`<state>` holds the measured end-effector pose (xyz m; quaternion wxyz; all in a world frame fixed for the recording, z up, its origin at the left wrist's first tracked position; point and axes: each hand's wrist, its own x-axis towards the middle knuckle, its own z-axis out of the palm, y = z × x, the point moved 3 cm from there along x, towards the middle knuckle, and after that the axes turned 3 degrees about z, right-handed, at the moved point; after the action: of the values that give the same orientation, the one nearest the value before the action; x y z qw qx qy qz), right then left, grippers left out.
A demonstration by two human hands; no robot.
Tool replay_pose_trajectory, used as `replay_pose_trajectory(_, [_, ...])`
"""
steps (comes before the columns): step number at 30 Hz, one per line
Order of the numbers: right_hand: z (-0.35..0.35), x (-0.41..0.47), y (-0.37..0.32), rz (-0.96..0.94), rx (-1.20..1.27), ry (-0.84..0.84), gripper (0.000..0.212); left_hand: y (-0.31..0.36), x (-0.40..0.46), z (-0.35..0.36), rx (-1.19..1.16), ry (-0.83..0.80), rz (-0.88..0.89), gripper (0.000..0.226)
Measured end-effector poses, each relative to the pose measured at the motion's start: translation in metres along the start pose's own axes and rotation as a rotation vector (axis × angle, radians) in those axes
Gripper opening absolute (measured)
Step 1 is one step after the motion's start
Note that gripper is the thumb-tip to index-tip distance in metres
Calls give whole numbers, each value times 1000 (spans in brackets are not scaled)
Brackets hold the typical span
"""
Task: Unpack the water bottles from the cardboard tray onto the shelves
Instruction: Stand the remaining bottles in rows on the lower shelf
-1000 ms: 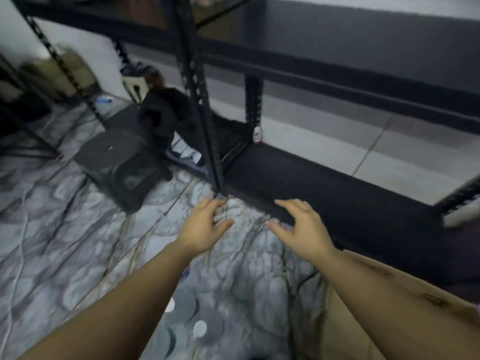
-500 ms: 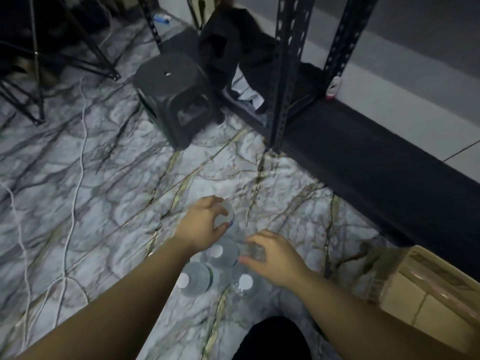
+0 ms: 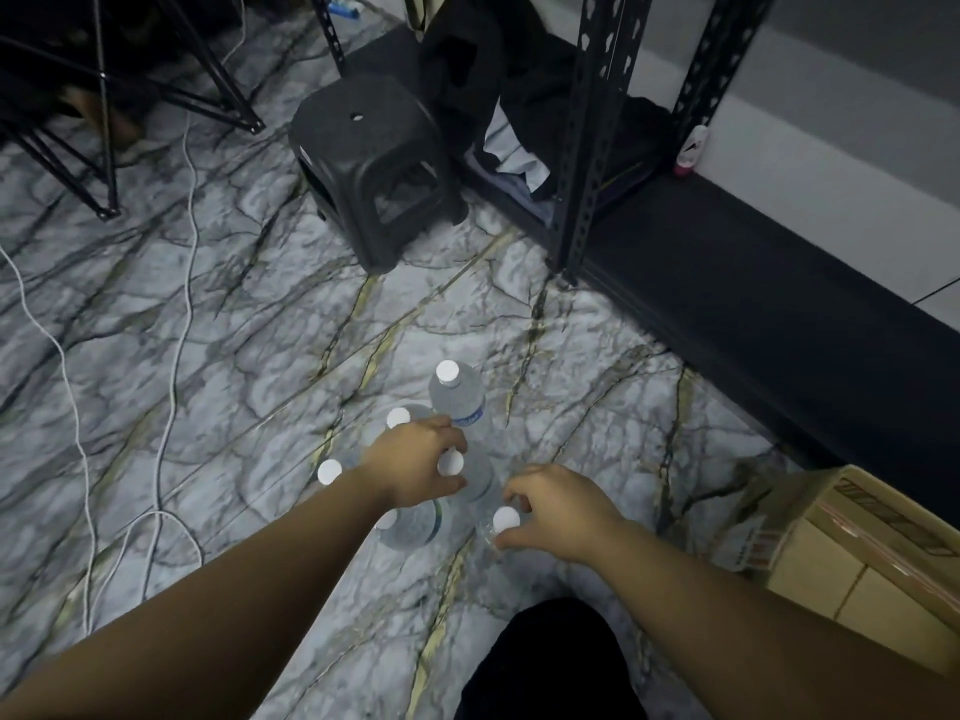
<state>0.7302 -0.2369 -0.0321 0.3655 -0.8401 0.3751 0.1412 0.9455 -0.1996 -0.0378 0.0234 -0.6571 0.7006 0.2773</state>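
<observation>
Six white-capped water bottles (image 3: 457, 394) stand clustered on the floor (image 3: 234, 356). Left hand (image 3: 415, 467) grips one bottle; right hand (image 3: 558, 511) pinches the nearest bottle (image 3: 505, 521).

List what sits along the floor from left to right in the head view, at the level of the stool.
White cable → black plastic stool → dark cloth pile → shelf upright → small pink-based bottle by the wall.

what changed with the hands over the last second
Both hands dropped from in front of the shelf to the bottles on the floor. The left hand now closes on one cap, the right hand on another. Stool and box stay put.
</observation>
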Motion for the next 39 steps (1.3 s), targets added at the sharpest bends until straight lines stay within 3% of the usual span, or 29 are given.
replay_pose_trajectory(6, [12,4,-15,-37,-171,-32,29,6,8,-5,19,-66,-24,25])
replay_pose_trajectory(11, [9,-5,1,50,-43,94,25,9,11,-10,65,-46,-24,22])
replay_pose_trajectory(17, [-41,-33,28,29,9,228,20,44,30,-45,79,15,48,36])
replay_pose_trajectory(25, [-146,-89,45,42,-90,437,21,129,51,-133,105,128,209,30])
replay_pose_trajectory(39, [-398,-248,18,55,-249,939,25,325,52,-388,328,533,527,32])
